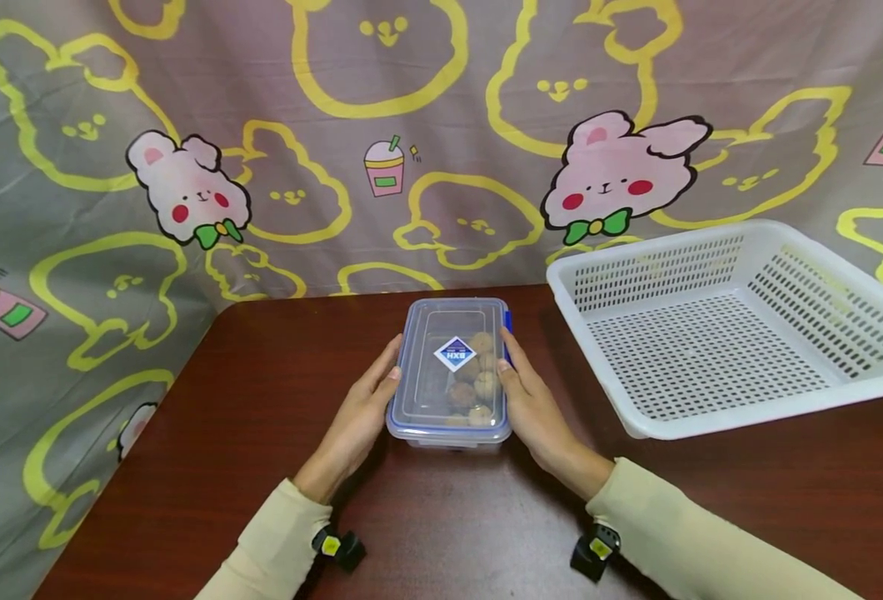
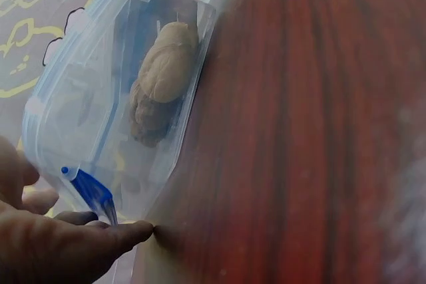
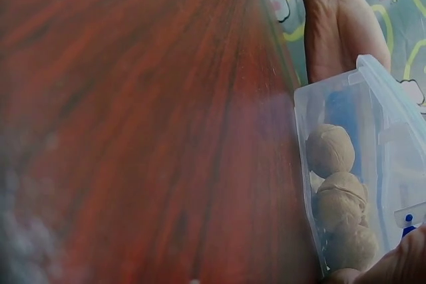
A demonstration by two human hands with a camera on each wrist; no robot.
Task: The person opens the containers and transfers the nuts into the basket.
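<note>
A clear plastic food container (image 1: pixel 441 400) with a lidded top, a blue-and-white diamond label and blue side latches sits on the table between both hands. Several walnuts (image 3: pixel 331 149) lie inside, gathered toward its right side. My left hand (image 1: pixel 359 425) holds the container's left side, its thumb at the lid's rim. In the left wrist view a blue latch (image 2: pixel 93 192) sticks out at an angle beside the left fingers. On the opposite side my right hand (image 1: pixel 537 412) grips the container, thumb by the lid's edge and fingers along the wall. Its fingers are partly hidden behind the container.
A white perforated plastic basket (image 1: pixel 711 350) stands to the right on the dark reddish wooden table (image 1: pixel 261 375). Behind the table hangs a curtain (image 1: pixel 471 108) printed with cartoon rabbits and yellow outlines.
</note>
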